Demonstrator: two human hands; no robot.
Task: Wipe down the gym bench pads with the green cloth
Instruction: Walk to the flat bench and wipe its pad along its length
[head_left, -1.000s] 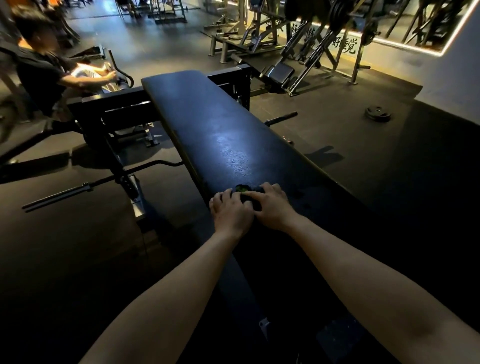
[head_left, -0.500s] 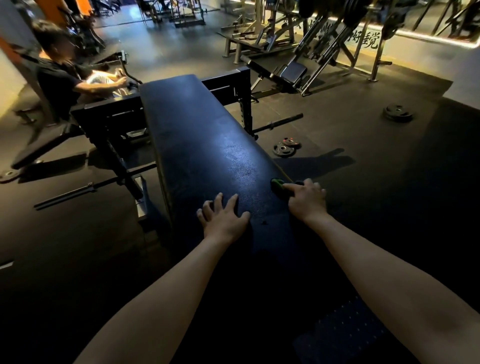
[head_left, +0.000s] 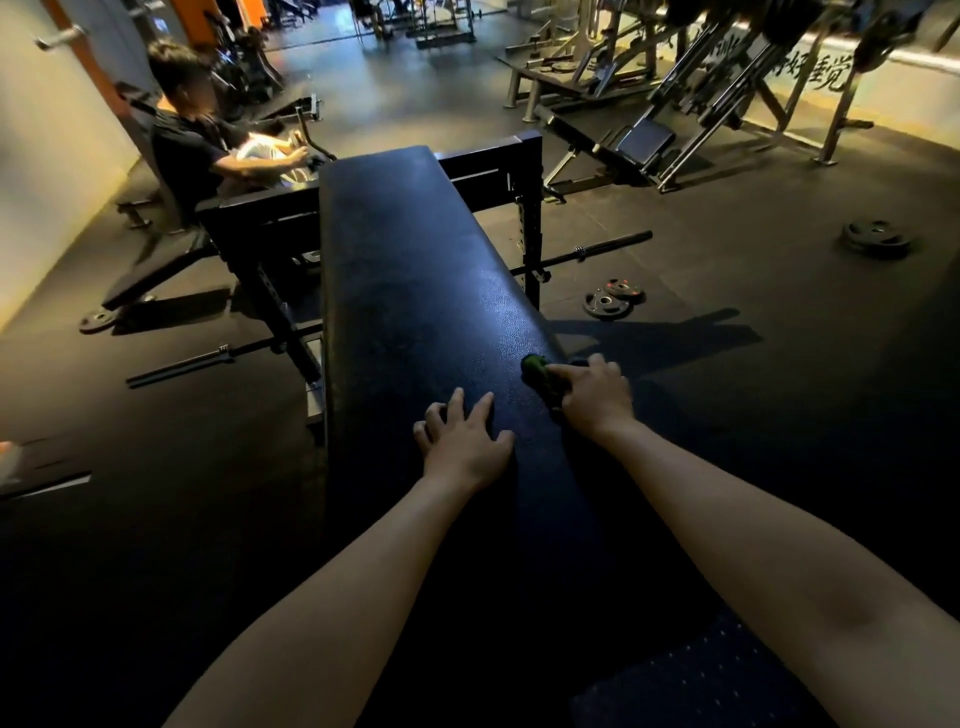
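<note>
One left hand (head_left: 465, 441) lies flat on the dark bench pad (head_left: 415, 270), fingers (head_left: 483, 406) spread apart. Beside it, the right hand (head_left: 595, 400) curls tight around the green cloth (head_left: 535, 370) at the pad's near right edge.

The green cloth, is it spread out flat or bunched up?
Bunched up: the green cloth shows as a small crumpled lump gripped under the right hand at the edge of the bench pad.
</note>
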